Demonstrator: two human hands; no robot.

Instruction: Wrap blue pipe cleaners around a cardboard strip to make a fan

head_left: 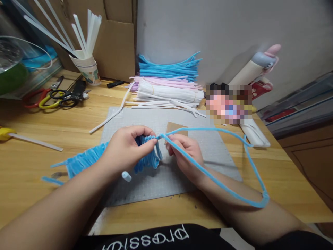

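Observation:
My left hand (pixel 130 144) is closed around a ribbed tube of coiled blue pipe cleaner (pixel 85 158), its thumb and forefinger pinching at the twisted upper edge. From that pinch, a long loop of blue pipe cleaner (pixel 221 180) swings out to the right, over my right forearm. My right hand (pixel 187 152) is closed close beside the twist, fingers curled at the base of the loop; its exact grip is partly hidden. A pale blue rod end (pixel 126 176) pokes out below my left hand. Loose blue ends stick out at the tube's left.
Beneath my hands lies a grey cutting mat (pixel 166 187) with a cardboard piece (pixel 177 129). Behind are blue (pixel 169 67) and white pipe cleaner bundles (pixel 169 93). Scissors (pixel 49 97), a cup of sticks (pixel 85 67) and a yellow-handled glue gun-like tool (pixel 6 134) stand left.

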